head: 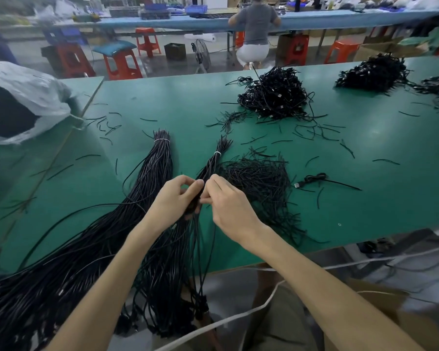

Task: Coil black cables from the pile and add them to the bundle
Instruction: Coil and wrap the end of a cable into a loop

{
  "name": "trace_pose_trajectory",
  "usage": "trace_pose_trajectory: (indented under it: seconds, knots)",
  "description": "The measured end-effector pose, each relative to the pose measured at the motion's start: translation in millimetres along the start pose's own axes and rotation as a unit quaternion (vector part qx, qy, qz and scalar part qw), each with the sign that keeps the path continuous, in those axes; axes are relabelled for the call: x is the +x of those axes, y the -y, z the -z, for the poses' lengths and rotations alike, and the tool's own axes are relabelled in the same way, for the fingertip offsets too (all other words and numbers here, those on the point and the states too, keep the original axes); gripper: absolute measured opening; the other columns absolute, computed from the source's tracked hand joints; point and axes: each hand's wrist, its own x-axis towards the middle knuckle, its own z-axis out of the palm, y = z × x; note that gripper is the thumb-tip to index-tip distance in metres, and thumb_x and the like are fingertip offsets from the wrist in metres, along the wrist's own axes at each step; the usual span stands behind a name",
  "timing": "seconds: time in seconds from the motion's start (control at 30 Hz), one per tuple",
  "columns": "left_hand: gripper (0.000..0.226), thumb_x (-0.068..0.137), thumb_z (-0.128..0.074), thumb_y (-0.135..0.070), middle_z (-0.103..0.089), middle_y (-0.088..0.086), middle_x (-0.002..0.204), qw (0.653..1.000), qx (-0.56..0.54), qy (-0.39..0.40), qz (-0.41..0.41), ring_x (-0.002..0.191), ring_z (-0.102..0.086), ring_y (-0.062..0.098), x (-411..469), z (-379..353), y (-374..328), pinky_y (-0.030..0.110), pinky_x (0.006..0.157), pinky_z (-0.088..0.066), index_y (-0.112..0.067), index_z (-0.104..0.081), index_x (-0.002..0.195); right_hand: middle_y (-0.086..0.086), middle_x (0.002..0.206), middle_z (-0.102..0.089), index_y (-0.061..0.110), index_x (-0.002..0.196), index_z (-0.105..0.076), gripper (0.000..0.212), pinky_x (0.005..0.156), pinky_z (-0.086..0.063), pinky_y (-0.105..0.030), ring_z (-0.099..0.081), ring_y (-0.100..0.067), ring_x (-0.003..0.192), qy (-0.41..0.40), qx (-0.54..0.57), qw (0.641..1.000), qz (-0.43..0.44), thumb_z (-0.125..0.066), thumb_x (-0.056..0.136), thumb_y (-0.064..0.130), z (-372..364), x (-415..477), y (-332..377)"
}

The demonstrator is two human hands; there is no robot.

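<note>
On the green workbench [365, 198], in the head view, both hands meet over the near middle of the table. The left hand [173, 201] has its fingers curled round a small dark wad of black cable [194, 206], and the right hand [230, 206] pinches at the same wad with thumb and forefinger, the two hands touching. How many turns the wad holds cannot be made out; strands run from it down over the table's near edge.

Just beyond the hands lies a thin sheaf of straight cables [211, 164], cinched near its far end by a white tie [216, 153]. Beside it to the left lies a much thicker sheaf [160, 168], tied the same way, its length fanning out and spilling off the near edge. To the right of the hands is a loose mat of short black tie wires [259, 183], with strays scattered over the table. Farther right lies one coiled USB cable [314, 178] on its own.

Toward the far side of the table sits a heap of coiled cables [274, 100], and well to its right a second heap [375, 72].

As a judgement: the far heaps suggest a good number of cables are already coiled, and one coil is in hand now, not yet set down. Both sheaves of straight cable look largely untouched, the thick one above all, so most of the work appears to lie ahead.
</note>
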Motion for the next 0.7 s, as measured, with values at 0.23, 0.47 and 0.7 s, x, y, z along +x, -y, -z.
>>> trace_pose_trajectory:
  seconds: [0.23, 0.47, 0.7]
  knots:
    - [0.035, 0.108, -0.051, -0.022, -0.054, 0.001, 0.053, 0.969, -0.024, 0.153, 0.192, 0.038, -0.038, 0.013, 12.8, 4.5, 3.3, 0.024, 0.044, -0.045, -0.008, -0.065, 0.080, -0.011, 0.082, -0.058, 0.007, 0.083, -0.059, 0.036, 0.066, -0.051, -0.035, -0.056, -0.027, 0.072, -0.018, -0.182, 0.976, 0.118, -0.028, 0.096, -0.006, -2.1, -9.7, -6.6]
    - [0.033, 0.108, -0.051, -0.033, -0.075, 0.003, 0.070, 0.988, 0.025, 0.053, 0.141, 0.053, -0.065, 0.018, 16.2, -7.7, 17.3, 0.029, 0.055, -0.056, -0.005, -0.067, 0.099, -0.002, 0.093, -0.056, 0.010, 0.089, -0.053, 0.013, 0.075, -0.054, -0.034, -0.057, -0.017, 0.083, 0.025, -0.039, 0.994, -0.102, -0.055, 0.101, 0.005, 8.3, -15.2, -43.3]
    - [0.039, 0.101, -0.052, -0.058, -0.057, -0.007, 0.089, 0.920, 0.378, 0.066, 0.080, 0.074, -0.057, 0.010, -5.9, -39.6, 34.6, 0.027, 0.057, -0.043, -0.019, -0.055, 0.101, 0.000, 0.092, -0.065, 0.016, 0.090, -0.059, 0.014, 0.063, -0.044, -0.024, -0.051, -0.005, 0.058, -0.098, 0.010, 0.913, -0.395, -0.058, 0.103, 0.017, 74.5, -11.2, -140.2]
